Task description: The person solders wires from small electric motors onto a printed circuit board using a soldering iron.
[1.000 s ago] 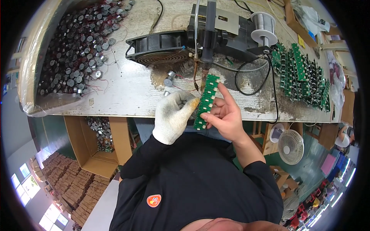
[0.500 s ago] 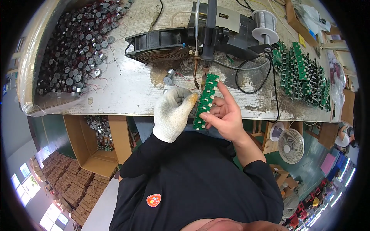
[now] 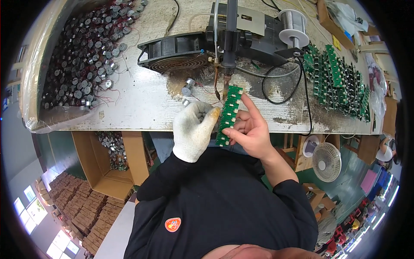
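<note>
My right hand [image 3: 252, 131], bare, grips a long green circuit board strip [image 3: 230, 113] between thumb and fingers. The strip stands steeply tilted, its top end just below the tip of an upright soldering iron [image 3: 227, 80]. White connectors line its right edge. In a white knit glove with a stained thumb tip, my left hand [image 3: 192, 129] is closed in a pinch at the strip's left edge. What it pinches is too small to make out. Beside the glove lie several small round metal motors [image 3: 186, 91] with thin wires, some running toward the fingertips.
Many wired motors [image 3: 82, 64] fill a plastic-lined box at left. A black cooling fan [image 3: 172, 54], a solder spool [image 3: 293, 26] and a black cable [image 3: 297, 93] surround the iron. Green boards [image 3: 336, 82] are heaped at right. Below the bench edge stands an open carton [image 3: 105, 179].
The view has shifted slightly. The board strip sits a little lower against the iron tip, and both hands keep nearly the same pose.
</note>
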A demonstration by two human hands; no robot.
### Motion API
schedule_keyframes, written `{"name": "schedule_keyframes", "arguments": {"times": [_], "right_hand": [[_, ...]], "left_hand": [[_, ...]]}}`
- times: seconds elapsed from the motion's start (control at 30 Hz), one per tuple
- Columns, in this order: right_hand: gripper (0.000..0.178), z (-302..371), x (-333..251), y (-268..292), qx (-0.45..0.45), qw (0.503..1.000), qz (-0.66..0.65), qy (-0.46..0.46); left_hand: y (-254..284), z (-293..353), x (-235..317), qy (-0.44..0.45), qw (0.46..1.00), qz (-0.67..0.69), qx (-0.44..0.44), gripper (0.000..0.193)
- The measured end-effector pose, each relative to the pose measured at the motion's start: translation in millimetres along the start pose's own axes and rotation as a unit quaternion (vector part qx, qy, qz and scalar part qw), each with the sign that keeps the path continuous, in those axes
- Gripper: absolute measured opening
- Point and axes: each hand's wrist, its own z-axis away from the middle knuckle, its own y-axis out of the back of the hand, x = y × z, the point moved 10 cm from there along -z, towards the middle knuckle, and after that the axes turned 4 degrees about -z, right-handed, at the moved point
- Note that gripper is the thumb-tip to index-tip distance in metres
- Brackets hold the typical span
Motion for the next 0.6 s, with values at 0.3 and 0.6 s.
{"name": "schedule_keyframes", "arguments": {"times": [0.3, 0.6], "right_hand": [[0.086, -3, -1, 0, 0.006, 1.0, -0.01, -0.022], [0.081, -13, -8, 10, 0.063, 0.998, 0.015, 0.013]], "left_hand": [[25, 9, 14, -0.128, 0.981, -0.134, 0.06, 0.021], [73, -2, 51, -0.311, 0.908, -0.236, 0.151, 0.035]]}}
